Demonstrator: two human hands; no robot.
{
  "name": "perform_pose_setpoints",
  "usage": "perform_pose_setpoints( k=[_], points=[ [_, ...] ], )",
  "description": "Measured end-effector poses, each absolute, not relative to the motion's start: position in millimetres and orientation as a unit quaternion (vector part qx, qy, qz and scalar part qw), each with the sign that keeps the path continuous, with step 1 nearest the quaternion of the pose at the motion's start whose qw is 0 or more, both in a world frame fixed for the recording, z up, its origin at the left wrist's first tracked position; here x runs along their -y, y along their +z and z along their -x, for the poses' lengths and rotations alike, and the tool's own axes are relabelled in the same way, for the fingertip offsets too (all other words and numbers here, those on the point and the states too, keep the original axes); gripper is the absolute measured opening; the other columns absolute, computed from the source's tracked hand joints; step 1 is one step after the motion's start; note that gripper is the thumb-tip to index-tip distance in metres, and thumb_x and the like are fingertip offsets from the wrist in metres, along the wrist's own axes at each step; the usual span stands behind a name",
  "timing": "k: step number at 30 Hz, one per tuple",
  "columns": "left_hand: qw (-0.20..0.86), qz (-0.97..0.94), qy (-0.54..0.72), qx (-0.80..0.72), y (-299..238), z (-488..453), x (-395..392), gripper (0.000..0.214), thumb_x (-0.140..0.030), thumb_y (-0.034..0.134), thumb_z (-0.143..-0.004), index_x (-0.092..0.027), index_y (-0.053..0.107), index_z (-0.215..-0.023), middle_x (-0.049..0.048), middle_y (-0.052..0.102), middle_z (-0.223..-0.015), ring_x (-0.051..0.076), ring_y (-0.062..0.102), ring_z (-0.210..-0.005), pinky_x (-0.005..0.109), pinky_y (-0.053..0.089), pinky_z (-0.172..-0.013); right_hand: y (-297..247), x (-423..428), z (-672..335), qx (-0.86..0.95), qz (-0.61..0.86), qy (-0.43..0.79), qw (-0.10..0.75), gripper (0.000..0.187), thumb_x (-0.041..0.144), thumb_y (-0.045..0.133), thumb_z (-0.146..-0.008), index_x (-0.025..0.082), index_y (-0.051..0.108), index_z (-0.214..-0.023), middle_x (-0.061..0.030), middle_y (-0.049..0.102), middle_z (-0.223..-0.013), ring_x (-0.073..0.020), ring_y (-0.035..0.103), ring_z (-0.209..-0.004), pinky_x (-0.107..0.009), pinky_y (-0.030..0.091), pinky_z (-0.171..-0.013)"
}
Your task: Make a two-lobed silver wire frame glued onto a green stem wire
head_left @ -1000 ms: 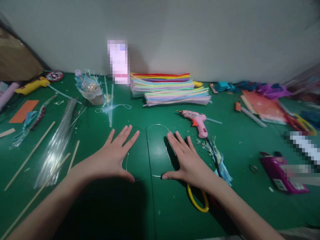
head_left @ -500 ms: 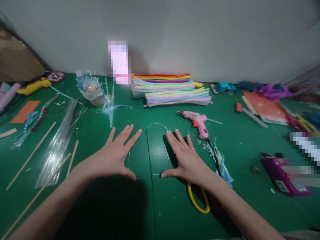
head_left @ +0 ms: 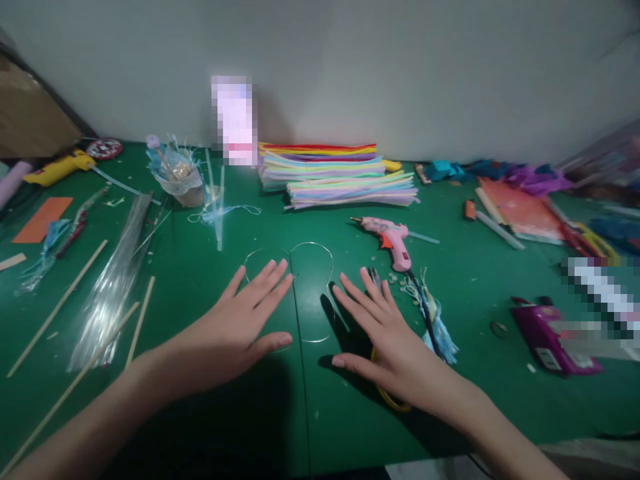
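Note:
A thin bent wire shape [head_left: 313, 247] lies flat on the green table [head_left: 480, 267], its two upper loops showing past my fingertips. My left hand [head_left: 245, 323] lies open, fingers stretched, over the wire's left half. My right hand [head_left: 383, 337] is open too, fingers spread, hovering just right of the wire and holding nothing. A yellow-handled tool [head_left: 387, 397] pokes out from under my right palm. A pink glue gun [head_left: 393, 237] lies a little beyond the right fingertips.
A stack of coloured pipe cleaners [head_left: 340, 177] sits by the wall. Wooden sticks [head_left: 55, 310] and clear film strips [head_left: 117, 283] lie to the left. Left rear are a cup of trimmings [head_left: 180, 177] and a yellow glue gun [head_left: 55, 167]. Paper scraps [head_left: 520, 200] and a purple object [head_left: 550, 330] lie right.
Both hands slid off the wire sides: the left moved right and over it, the right drew back toward me. The view shifted slightly, showing the wire's top loops.

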State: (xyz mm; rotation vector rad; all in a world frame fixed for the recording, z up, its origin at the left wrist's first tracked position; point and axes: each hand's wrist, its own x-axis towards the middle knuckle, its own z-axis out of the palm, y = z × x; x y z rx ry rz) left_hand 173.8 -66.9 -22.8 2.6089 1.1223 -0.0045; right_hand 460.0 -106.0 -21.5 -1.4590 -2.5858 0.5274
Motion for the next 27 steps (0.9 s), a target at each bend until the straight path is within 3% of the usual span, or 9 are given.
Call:
perform_pose_setpoints(
  k=[3, 6, 9, 15, 27],
  points=[
    [0.145, -0.911, 0.002, -0.385, -34.4, -193.3, 84.5, 0.069, -0.052, 0.028, -0.103, -0.020, 0.003, -0.159, 0.0065, 0.006, -0.167, 0.023, 0.001, -0.154, 0.051, 0.000, -0.123, -25.3, 131.2, -461.0, 0.858, 0.480, 0.167, 0.071, 0.070, 0.043, 0.049, -0.098, 0.026, 0.017, -0.158, -0.0030, 0.021, -0.165, -0.0299, 0.001, -0.154, -0.064, 0.016, -0.121],
    [0.142, -0.914, 0.003, -0.380, -46.3, -204.9, 89.6, 0.064, -0.050, 0.029, -0.103, -0.023, 0.010, -0.158, 0.0043, 0.010, -0.167, 0.022, 0.004, -0.154, 0.051, -0.006, -0.122, -35.5, 150.1, -459.8, 0.853, 0.491, 0.159, 0.074, 0.063, 0.033, 0.045, -0.100, 0.027, 0.020, -0.157, -0.0016, 0.023, -0.164, -0.0295, 0.003, -0.153, -0.064, 0.020, -0.120],
    [0.135, -0.911, 0.007, -0.389, -46.0, -198.9, 86.3, 0.063, -0.046, 0.028, -0.104, -0.026, 0.005, -0.159, 0.0040, 0.009, -0.167, 0.023, 0.006, -0.154, 0.052, -0.004, -0.122, -43.5, 159.0, -458.2, 0.853, 0.498, 0.144, 0.068, 0.059, 0.030, 0.043, -0.100, 0.026, 0.025, -0.156, -0.0019, 0.026, -0.163, -0.0305, 0.007, -0.153, -0.066, 0.023, -0.118],
    [0.129, -0.904, 0.008, -0.407, -30.8, -161.8, 79.0, 0.102, -0.074, 0.046, -0.087, -0.025, -0.010, -0.158, 0.0111, 0.004, -0.167, 0.032, 0.006, -0.153, 0.058, 0.006, -0.122, -45.7, 157.4, -455.4, 0.858, 0.495, 0.124, 0.066, 0.055, 0.032, 0.045, -0.100, 0.025, 0.033, -0.153, -0.0026, 0.028, -0.162, -0.0323, 0.009, -0.152, -0.068, 0.025, -0.116],
    [0.132, -0.889, 0.024, -0.438, -46.4, -154.2, 69.7, 0.113, -0.082, 0.047, -0.079, -0.024, -0.009, -0.158, 0.0139, -0.001, -0.167, 0.036, 0.003, -0.153, 0.059, 0.016, -0.120, -44.8, 155.0, -456.8, 0.862, 0.489, 0.118, 0.057, 0.056, 0.034, 0.043, -0.101, 0.025, 0.029, -0.155, -0.0006, 0.029, -0.162, -0.0323, 0.010, -0.153, -0.069, 0.029, -0.115]
  ],
)
